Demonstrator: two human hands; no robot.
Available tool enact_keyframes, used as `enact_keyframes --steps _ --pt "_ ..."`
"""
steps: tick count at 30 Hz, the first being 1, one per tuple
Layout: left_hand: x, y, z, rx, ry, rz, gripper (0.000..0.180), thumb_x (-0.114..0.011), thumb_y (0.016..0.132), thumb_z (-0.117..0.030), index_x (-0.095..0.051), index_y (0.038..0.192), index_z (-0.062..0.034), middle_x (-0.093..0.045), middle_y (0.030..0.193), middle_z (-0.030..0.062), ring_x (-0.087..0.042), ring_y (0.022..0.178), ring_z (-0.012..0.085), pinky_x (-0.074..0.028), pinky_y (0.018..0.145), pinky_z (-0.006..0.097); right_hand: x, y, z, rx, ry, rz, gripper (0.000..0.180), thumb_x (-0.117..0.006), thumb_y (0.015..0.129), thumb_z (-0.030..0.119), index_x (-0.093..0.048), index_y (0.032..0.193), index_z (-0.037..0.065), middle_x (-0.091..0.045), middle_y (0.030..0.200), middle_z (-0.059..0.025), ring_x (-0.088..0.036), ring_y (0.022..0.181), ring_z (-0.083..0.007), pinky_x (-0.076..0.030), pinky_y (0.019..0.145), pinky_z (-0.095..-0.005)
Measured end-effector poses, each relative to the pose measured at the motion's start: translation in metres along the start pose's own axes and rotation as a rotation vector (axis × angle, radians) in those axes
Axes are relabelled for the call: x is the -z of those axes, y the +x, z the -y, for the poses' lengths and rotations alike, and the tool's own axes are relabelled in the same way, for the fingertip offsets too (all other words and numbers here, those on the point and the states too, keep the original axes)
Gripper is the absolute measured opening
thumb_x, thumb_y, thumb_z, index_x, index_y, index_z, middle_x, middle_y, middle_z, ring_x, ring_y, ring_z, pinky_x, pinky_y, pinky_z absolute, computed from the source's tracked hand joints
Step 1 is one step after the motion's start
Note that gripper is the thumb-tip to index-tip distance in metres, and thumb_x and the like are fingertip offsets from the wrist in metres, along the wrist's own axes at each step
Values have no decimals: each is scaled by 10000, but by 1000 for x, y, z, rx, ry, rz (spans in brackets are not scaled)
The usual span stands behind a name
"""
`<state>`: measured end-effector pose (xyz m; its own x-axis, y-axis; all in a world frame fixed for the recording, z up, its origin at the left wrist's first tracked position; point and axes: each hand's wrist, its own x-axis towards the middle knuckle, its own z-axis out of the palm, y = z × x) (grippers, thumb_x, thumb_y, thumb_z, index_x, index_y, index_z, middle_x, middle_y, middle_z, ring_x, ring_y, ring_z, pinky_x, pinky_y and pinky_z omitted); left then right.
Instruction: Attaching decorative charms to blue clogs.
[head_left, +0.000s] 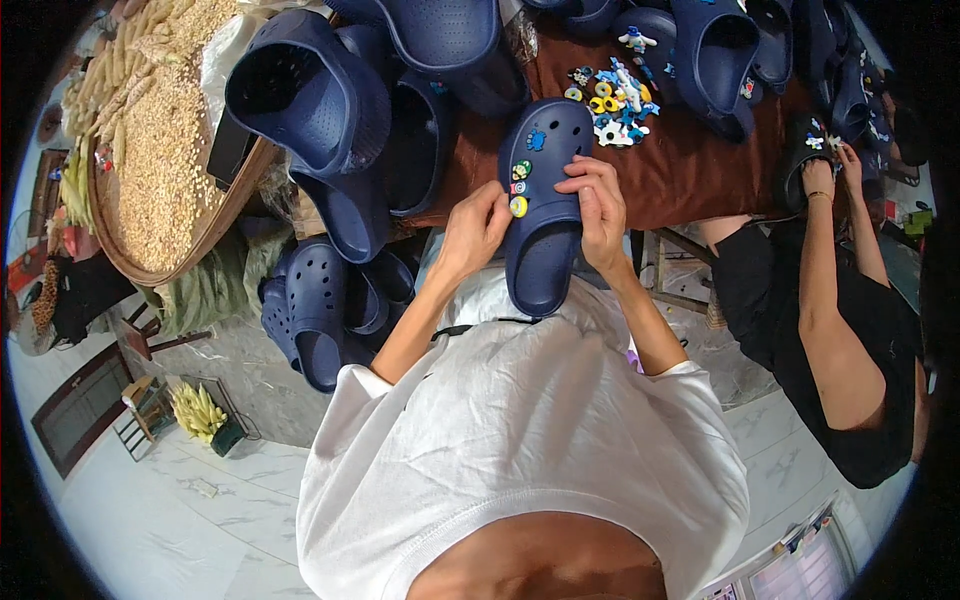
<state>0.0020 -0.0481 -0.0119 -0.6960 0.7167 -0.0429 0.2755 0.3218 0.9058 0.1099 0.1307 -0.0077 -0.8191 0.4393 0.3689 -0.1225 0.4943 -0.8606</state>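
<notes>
A navy blue clog (545, 215) with holes in its upper is held upright in front of my chest, toe pointing away from me. A blue paw-shaped charm (537, 140) sits near its toe. Down its left side run a green-capped mushroom charm (521, 169), a small red and white charm (518, 187) and a round yellow charm (518, 206). My left hand (475, 230) is closed against the clog's left edge beside the yellow charm, fingertips partly hidden. With bent fingers over the upper, my right hand (600, 212) grips the right side.
Loose charms (618, 102) lie heaped on the brown cloth (690, 175) beyond the clog. More navy clogs (305, 95) are piled at the left and far right. A round tray of grain (155, 190) stands far left. At the right, a co-worker's hands (820, 172) handle another clog.
</notes>
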Motion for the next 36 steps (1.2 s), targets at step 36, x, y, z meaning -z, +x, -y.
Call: enact_keyframes --steps 36 --pt "-11 3 -38 307 -97 -47 372 -775 885 -316 -533 743 -72 -456 630 -67 -380 599 24 -284 515 232 -12 -6 -2 -29 13 -95 396 -397 1022 239 -685 880 7 -616 1082 -170 -540 1157 -340 -388 1025 -450"
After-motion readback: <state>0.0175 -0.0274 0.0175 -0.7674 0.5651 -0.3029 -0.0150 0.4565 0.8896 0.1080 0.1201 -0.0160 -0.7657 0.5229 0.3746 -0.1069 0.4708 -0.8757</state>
